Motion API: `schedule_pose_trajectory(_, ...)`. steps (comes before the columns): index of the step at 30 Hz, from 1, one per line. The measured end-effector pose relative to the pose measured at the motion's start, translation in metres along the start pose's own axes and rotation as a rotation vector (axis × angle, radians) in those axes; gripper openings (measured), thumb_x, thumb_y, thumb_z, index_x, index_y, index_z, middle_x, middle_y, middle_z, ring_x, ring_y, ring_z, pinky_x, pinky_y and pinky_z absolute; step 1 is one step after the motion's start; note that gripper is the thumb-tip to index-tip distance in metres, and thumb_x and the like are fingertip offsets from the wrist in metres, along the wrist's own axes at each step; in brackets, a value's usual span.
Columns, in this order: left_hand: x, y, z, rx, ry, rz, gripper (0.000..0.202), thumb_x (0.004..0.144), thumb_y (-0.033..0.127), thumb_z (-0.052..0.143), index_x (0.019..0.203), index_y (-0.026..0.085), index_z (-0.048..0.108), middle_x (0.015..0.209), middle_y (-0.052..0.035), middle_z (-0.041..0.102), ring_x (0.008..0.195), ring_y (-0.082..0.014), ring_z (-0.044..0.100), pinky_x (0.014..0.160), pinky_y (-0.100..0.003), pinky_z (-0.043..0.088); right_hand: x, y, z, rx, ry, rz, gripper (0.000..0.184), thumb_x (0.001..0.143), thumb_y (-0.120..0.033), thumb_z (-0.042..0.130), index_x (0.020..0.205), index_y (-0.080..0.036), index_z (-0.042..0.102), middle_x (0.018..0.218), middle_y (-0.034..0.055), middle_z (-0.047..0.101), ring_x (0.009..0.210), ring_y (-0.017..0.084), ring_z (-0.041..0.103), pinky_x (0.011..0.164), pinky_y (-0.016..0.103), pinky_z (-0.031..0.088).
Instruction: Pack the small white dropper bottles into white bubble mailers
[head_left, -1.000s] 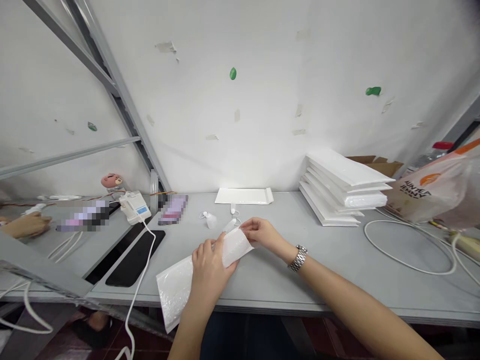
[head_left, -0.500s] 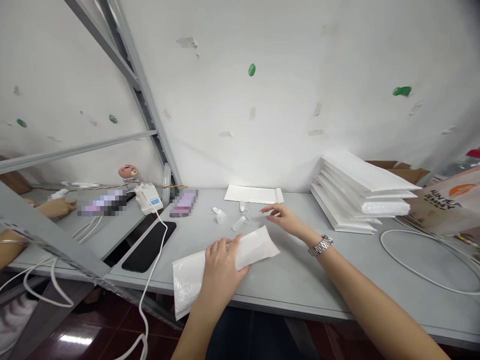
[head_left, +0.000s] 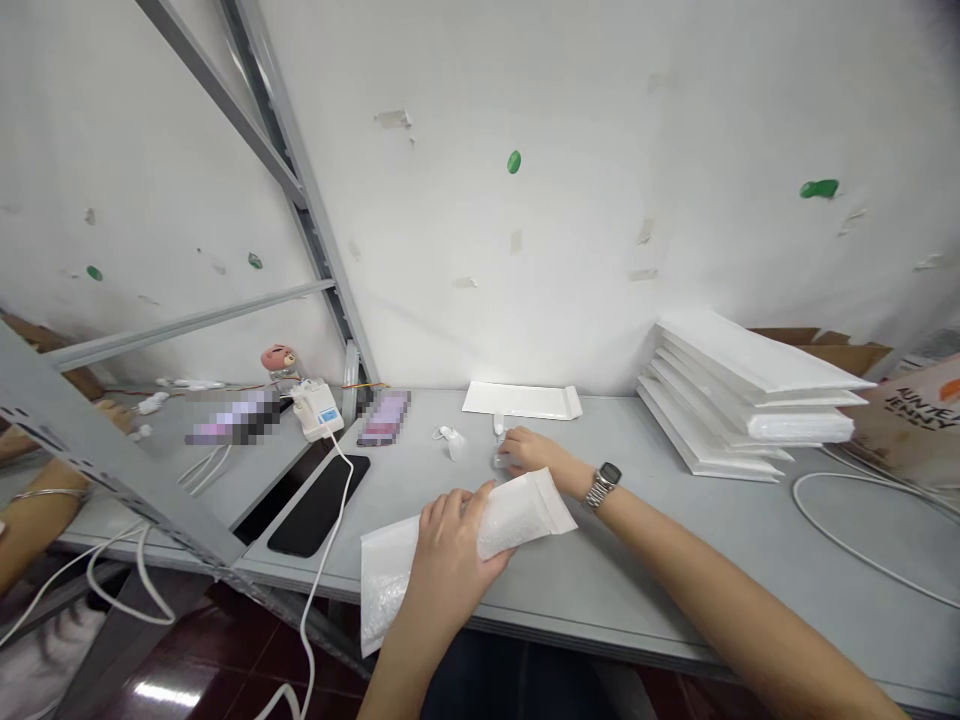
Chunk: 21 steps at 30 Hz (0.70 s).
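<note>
My left hand (head_left: 459,545) is wrapped over a white bubble mailer (head_left: 521,515), holding it slanted above the table's front edge. My right hand (head_left: 529,450), with a metal watch on the wrist, reaches past the mailer. Its fingers are curled down on a small translucent white tube (head_left: 501,461), mostly covered by them. Just behind those fingertips lies a small white piece (head_left: 499,425). Another small translucent item with a looped cord (head_left: 452,441) lies to the left. A flat white envelope (head_left: 521,400) lies against the wall behind them.
White mailers are stacked (head_left: 750,390) at the right, beside a cable (head_left: 802,500) and a printed bag (head_left: 922,420). On the left are a black phone (head_left: 319,505), a blurred phone (head_left: 385,417), a white power adapter (head_left: 319,410) and a metal shelf post (head_left: 172,500). Another person's arm (head_left: 45,510) shows beyond.
My right hand has moved left and down onto the small tube, its fingers closing there. The left hand still holds the mailer. The view has shifted slightly.
</note>
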<state>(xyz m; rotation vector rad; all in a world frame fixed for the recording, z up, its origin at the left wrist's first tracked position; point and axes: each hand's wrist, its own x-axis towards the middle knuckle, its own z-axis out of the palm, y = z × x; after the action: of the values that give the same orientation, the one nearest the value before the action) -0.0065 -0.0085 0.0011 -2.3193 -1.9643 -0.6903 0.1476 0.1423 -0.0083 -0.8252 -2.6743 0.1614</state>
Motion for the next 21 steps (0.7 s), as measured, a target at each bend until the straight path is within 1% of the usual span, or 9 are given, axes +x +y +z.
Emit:
schedule_pose_trajectory(3, 0.003, -0.001, 0.006, 0.009, 0.023, -0.004, 0.053, 0.074, 0.036, 0.062, 0.125, 0.025, 0.048, 0.096, -0.0054, 0.057, 0.093, -0.0234, 0.053, 0.084, -0.038, 0.039, -0.025, 0.008, -0.014, 0.157, 0.125, 0.175, 0.018, 0.075, -0.013, 0.057, 0.093, -0.014, 0.058, 0.088, 0.0085, 0.060, 0.079, 0.019, 0.054, 0.069, 0.031, 0.044)
schedule_pose_trajectory(6, 0.010, -0.001, 0.013, 0.036, 0.057, -0.015, 0.052, 0.076, 0.038, 0.061, 0.125, 0.024, 0.049, 0.097, -0.0070, 0.057, 0.092, -0.0241, 0.053, 0.084, -0.038, 0.038, -0.047, 0.015, -0.032, 0.509, 0.357, 0.359, 0.030, 0.080, -0.026, 0.055, 0.108, -0.017, 0.050, 0.078, 0.0016, 0.059, 0.064, 0.014, 0.051, 0.061, 0.028, 0.043)
schedule_pose_trajectory(8, 0.016, 0.001, 0.017, 0.076, 0.073, -0.050, 0.052, 0.076, 0.039, 0.061, 0.124, 0.022, 0.049, 0.098, -0.0080, 0.057, 0.092, -0.0250, 0.053, 0.084, -0.038, 0.038, -0.055, 0.016, -0.042, 0.762, 0.539, 0.416, 0.037, 0.080, -0.035, 0.056, 0.112, -0.019, 0.047, 0.076, 0.0003, 0.059, 0.061, 0.013, 0.051, 0.059, 0.028, 0.044)
schedule_pose_trajectory(10, 0.022, 0.002, 0.020, 0.117, 0.074, -0.098, 0.052, 0.077, 0.040, 0.060, 0.124, 0.021, 0.050, 0.098, -0.0088, 0.057, 0.093, -0.0259, 0.053, 0.084, -0.039, 0.037, -0.058, 0.014, -0.048, 0.941, 0.658, 0.451, 0.035, 0.078, -0.040, 0.058, 0.106, -0.019, 0.052, 0.081, 0.0016, 0.062, 0.061, 0.011, 0.051, 0.060, 0.028, 0.045)
schedule_pose_trajectory(12, 0.027, 0.005, 0.022, 0.145, 0.079, -0.139, 0.052, 0.077, 0.041, 0.059, 0.125, 0.020, 0.050, 0.098, -0.0093, 0.057, 0.093, -0.0265, 0.053, 0.084, -0.039, 0.037, -0.057, 0.007, -0.049, 1.011, 0.644, 0.481, 0.031, 0.077, -0.041, 0.060, 0.097, -0.018, 0.059, 0.080, 0.0018, 0.063, 0.061, 0.011, 0.052, 0.064, 0.029, 0.047)
schedule_pose_trajectory(15, 0.030, 0.010, 0.024, 0.170, 0.112, -0.180, 0.052, 0.078, 0.041, 0.058, 0.125, 0.020, 0.050, 0.097, -0.0096, 0.057, 0.093, -0.0268, 0.053, 0.083, -0.039, 0.036, -0.052, -0.007, -0.044, 1.025, 0.478, 0.514, 0.028, 0.077, -0.040, 0.059, 0.093, -0.017, 0.065, 0.075, 0.0012, 0.064, 0.065, 0.012, 0.056, 0.070, 0.030, 0.048)
schedule_pose_trajectory(18, 0.030, 0.013, 0.025, 0.193, 0.137, -0.181, 0.051, 0.079, 0.039, 0.058, 0.125, 0.018, 0.050, 0.095, -0.0102, 0.057, 0.092, -0.0274, 0.053, 0.083, -0.040, 0.035, -0.047, -0.021, -0.037, 1.075, 0.369, 0.508, 0.029, 0.077, -0.038, 0.059, 0.096, -0.017, 0.065, 0.085, 0.0035, 0.068, 0.074, 0.014, 0.060, 0.073, 0.031, 0.048)
schedule_pose_trajectory(19, 0.029, 0.014, 0.024, 0.200, 0.142, -0.174, 0.051, 0.079, 0.038, 0.057, 0.125, 0.018, 0.050, 0.095, -0.0105, 0.057, 0.092, -0.0275, 0.053, 0.083, -0.040, 0.035, -0.047, -0.024, -0.034, 1.086, 0.361, 0.514, 0.030, 0.075, -0.037, 0.060, 0.097, -0.018, 0.065, 0.088, 0.0042, 0.068, 0.077, 0.015, 0.061, 0.074, 0.031, 0.048)
schedule_pose_trajectory(21, 0.028, 0.015, 0.024, 0.212, 0.150, -0.154, 0.050, 0.079, 0.035, 0.057, 0.125, 0.017, 0.049, 0.096, -0.0110, 0.056, 0.092, -0.0276, 0.052, 0.083, -0.040, 0.035, -0.045, -0.028, -0.028, 1.080, 0.397, 0.580, 0.029, 0.072, -0.036, 0.064, 0.093, -0.016, 0.064, 0.086, 0.0051, 0.069, 0.079, 0.016, 0.062, 0.074, 0.031, 0.047)
